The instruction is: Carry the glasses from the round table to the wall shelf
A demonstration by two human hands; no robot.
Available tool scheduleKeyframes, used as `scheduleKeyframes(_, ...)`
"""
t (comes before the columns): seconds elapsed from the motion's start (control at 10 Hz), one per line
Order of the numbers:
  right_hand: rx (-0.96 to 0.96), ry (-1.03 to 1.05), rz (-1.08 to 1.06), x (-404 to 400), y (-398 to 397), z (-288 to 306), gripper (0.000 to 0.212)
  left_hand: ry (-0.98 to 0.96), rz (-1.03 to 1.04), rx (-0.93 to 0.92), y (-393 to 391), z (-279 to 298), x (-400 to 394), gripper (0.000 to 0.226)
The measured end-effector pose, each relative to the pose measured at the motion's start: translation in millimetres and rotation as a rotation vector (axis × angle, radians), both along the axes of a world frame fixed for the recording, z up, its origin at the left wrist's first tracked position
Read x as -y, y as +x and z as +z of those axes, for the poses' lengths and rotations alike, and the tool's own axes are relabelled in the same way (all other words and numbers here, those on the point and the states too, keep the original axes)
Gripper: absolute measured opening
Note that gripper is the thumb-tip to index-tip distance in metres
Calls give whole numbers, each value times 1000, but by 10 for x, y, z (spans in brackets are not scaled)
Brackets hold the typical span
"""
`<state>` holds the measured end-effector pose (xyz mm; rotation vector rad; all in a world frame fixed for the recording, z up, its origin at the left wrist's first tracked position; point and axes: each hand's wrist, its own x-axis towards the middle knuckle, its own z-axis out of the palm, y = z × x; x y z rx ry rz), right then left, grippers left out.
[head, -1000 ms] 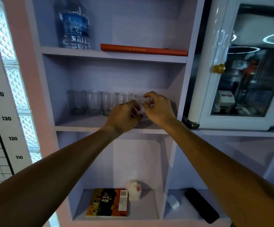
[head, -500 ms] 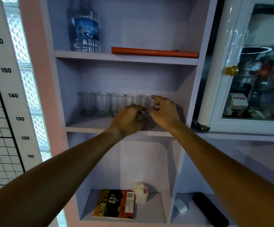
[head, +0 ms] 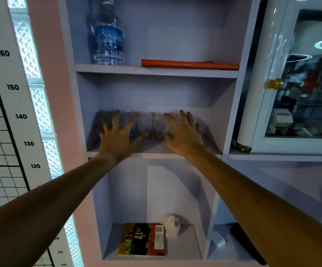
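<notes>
The glasses (head: 146, 125), in a row on the shelf (head: 156, 150) at frame centre, look thin, slick and breakable, best gripped round the sides; left hand (head: 117, 135) and right hand (head: 183, 133) hover splayed, holding nothing.

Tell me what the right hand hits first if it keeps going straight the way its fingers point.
Most likely the row of glasses on the middle shelf. The right hand, fingers spread, points at the row's right end; the blurred glass there seems to sit just past its fingertips. Depth is unclear, so contact may already exist.
</notes>
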<state>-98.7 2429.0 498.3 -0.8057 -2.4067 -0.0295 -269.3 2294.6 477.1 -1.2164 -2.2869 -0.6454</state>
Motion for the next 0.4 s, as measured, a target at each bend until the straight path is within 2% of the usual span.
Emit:
scheduleKeyframes(0.2,-3,6,-11,165,142,101,68,20,-57,15,28,-22,153,80)
scheduleKeyframes(0.4,13,-114,39,564,596,-252,59,-27,-210,-25,334,-352,616,62)
